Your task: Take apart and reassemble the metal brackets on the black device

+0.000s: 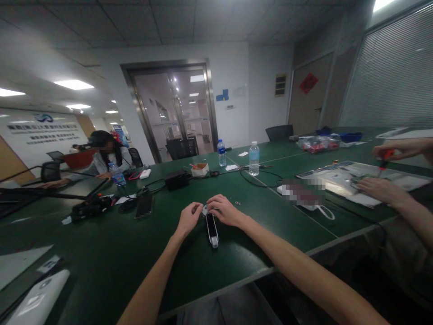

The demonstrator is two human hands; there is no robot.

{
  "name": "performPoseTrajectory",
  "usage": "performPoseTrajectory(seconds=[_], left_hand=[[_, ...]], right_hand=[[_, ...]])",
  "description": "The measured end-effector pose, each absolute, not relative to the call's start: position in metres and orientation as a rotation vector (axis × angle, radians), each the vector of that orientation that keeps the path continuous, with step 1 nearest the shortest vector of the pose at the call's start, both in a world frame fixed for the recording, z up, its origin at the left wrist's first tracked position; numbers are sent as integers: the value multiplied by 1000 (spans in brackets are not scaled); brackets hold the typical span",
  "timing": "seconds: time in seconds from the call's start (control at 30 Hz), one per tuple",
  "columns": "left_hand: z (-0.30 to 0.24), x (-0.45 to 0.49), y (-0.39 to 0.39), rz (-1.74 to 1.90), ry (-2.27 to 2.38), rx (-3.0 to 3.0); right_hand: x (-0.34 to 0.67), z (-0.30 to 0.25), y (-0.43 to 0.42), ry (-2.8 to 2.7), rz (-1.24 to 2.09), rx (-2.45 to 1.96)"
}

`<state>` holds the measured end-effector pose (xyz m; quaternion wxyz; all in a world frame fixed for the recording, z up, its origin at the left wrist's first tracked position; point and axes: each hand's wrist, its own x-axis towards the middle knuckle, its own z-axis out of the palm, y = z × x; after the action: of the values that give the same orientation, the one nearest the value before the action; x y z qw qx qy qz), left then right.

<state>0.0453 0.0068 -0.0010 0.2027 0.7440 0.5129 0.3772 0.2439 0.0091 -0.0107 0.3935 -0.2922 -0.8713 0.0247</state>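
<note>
A slim black and silver device (212, 228) lies lengthwise on the green table (111, 253) in front of me. My left hand (188, 218) is curled at its far end on the left side, fingers pinched together against it. On the right side, my right hand (226, 210) rests over the same far end with fingers bent down onto it. Both hands grip the device's top end, and what lies under the fingers is hidden.
A dark phone (144, 205), cables and a black box (176, 179) lie beyond my hands. Two water bottles (254, 158) and a small carton (200, 169) stand further back. Another person's hands (382, 188) work with a red tool on the right. A seated person (103, 158) is far left.
</note>
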Motion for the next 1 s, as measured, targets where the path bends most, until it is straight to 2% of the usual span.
performPoseTrajectory(seconds=[0.2, 0.43, 0.63, 1.0], left_hand=[[1, 43, 8, 990, 1212, 1816], [-3, 29, 21, 1079, 1389, 1746], [-2, 20, 21, 938, 1760, 1849], [-2, 29, 14, 838, 1788, 1858]], right_hand=[[227, -13, -1, -2245, -8, -773], [243, -16, 14, -2162, 49, -1003], [254, -19, 21, -2284, 113, -1163], [252, -20, 20, -2332, 171, -1147]])
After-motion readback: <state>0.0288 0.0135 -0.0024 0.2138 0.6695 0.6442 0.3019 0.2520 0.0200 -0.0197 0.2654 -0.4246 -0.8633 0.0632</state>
